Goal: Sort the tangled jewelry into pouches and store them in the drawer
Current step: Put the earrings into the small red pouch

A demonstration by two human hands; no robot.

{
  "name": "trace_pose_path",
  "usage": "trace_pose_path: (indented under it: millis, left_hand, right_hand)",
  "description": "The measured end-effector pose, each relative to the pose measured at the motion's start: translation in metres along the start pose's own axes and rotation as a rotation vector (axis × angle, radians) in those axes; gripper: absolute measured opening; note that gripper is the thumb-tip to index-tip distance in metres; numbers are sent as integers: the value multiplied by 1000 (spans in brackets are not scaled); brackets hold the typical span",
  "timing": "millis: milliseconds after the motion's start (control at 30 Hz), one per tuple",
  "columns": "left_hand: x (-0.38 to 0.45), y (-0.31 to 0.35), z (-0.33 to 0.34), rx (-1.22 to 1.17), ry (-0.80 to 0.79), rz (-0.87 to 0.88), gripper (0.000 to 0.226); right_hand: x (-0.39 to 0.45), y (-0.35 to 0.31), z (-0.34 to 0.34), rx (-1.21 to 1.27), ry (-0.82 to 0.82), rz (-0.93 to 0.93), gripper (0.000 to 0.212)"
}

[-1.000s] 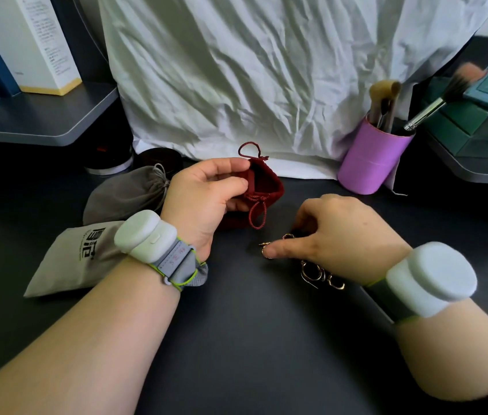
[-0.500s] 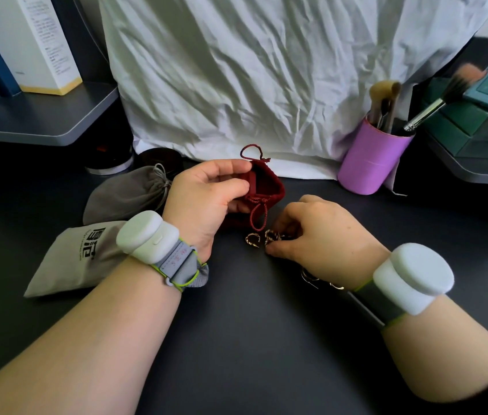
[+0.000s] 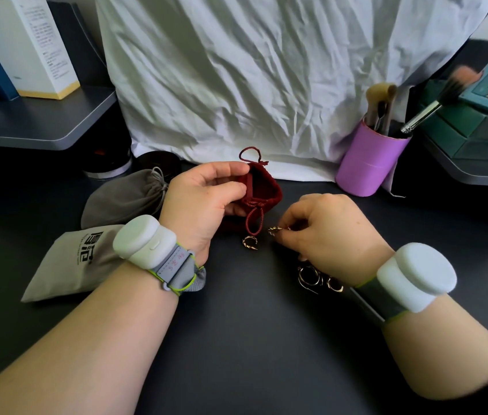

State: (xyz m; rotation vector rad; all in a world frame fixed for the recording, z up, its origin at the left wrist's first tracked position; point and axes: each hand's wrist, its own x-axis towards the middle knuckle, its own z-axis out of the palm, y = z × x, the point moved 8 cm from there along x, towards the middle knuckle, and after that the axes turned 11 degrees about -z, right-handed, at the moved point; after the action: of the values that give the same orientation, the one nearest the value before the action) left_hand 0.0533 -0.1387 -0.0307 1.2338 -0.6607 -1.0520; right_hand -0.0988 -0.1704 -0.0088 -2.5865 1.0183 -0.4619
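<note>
My left hand point(image 3: 204, 202) holds a dark red drawstring pouch point(image 3: 266, 190) by its rim, mouth open toward the right. Its red cord hangs down to the dark table. My right hand point(image 3: 329, 232) pinches a small gold earring point(image 3: 275, 230) between thumb and fingers just right of the pouch. Another gold ring-shaped earring point(image 3: 250, 242) lies on the table below the cord. A tangle of gold rings point(image 3: 317, 278) lies under my right wrist, partly hidden by it.
A grey drawstring pouch point(image 3: 126, 199) and a flat grey printed pouch point(image 3: 69, 262) lie at the left. A purple brush cup point(image 3: 368, 163) stands at the back right. A white crumpled cloth point(image 3: 266, 79) hangs behind. Shelves point(image 3: 42, 124) flank both sides.
My right hand moved from the ring tangle toward the pouch and lifted one gold earring off the table. A second earring now lies separate below the cord. The left hand held still.
</note>
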Motion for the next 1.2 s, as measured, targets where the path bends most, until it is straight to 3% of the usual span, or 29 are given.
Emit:
trace_pose_path:
  millis: [100,300,533,700,800,867,1000,1200]
  left_hand:
    - [1,0,-1,15,5,4,30]
    - [-2,-1,5,84,-33,16,32]
    - [-8,0,17,253,-90,95,33]
    - [-7,2,14,212,-77,91,33]
    - [-4,4,7,119,-24,65,33]
    - [-1,6,1,38,6,46,32]
    - [3,9,-10,-53,58,26,27]
    - [5,9,-14,-85,78,18,25]
  right_hand:
    - [-2,13,-10,157,73,90,12]
    - [-7,25,-29,549,376,171,12]
    - [-1,17,-25,386,413,110,9]
    - [2,17,-16,541,381,134,18]
    - [-1,24,-26,444,409,121,13]
    - [-2,27,-26,340,314,128,10]
    - [-2,19,1,168,-65,119,19]
    - [-1,14,8,72,-166,72,20]
